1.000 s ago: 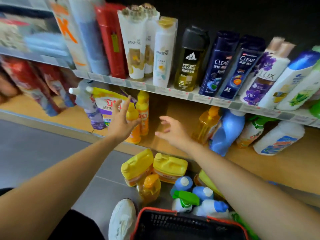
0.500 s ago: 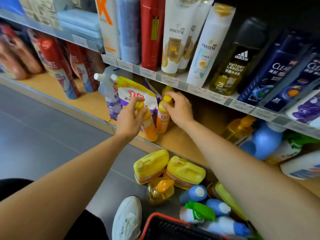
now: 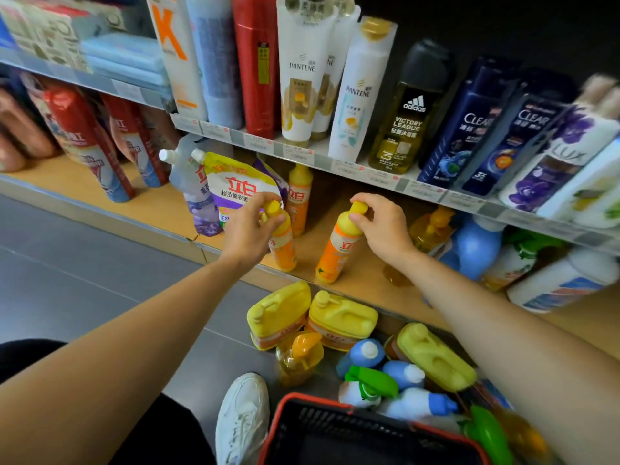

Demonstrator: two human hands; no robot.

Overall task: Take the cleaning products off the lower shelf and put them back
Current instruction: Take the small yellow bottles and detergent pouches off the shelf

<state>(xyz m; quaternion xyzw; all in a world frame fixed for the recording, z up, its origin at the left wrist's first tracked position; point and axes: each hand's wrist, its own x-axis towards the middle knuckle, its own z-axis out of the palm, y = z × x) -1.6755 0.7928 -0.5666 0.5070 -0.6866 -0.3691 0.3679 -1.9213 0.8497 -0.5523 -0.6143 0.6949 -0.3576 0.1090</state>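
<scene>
Head view, looking down at a shop shelf. We see the left hand (image 3: 250, 229) curled round the yellow cap and neck of a slim orange bottle (image 3: 283, 250), which stands close to upright at the front edge of the lower shelf (image 3: 151, 203). The right hand (image 3: 382, 226) pinches the yellow cap of a second orange bottle (image 3: 335, 256), which is tilted with its top toward the right and its base near the same edge. We cannot tell whether either base touches the board. A third bottle (image 3: 299, 199) of the same kind stands farther back, just beside a spouted refill pouch (image 3: 235, 189).

The lower shelf is a pale wood board, and below it lies a grey floor (image 3: 67, 270). On the floor we note yellow jugs (image 3: 342, 320), an amber pump bottle (image 3: 298, 357), blue-capped bottles (image 3: 365, 354) and a green trigger spray (image 3: 372, 380). Close to them are a black basket (image 3: 335, 427) with a red rim and a white shoe (image 3: 243, 417).

The red characters 立白 can be read on the third bottle and the pouch, and in part on the second orange bottle. On the upper shelf (image 3: 302, 152) we read PANTENE on white tubes (image 3: 302, 78), adidas VICTORY LEAGUE on a dark-capped bottle (image 3: 406, 122), CLEAR on navy bottles (image 3: 469, 129) and LUX on a white bottle (image 3: 563, 152) with purple flowers. The price tags along the rail are too blurred to read
</scene>
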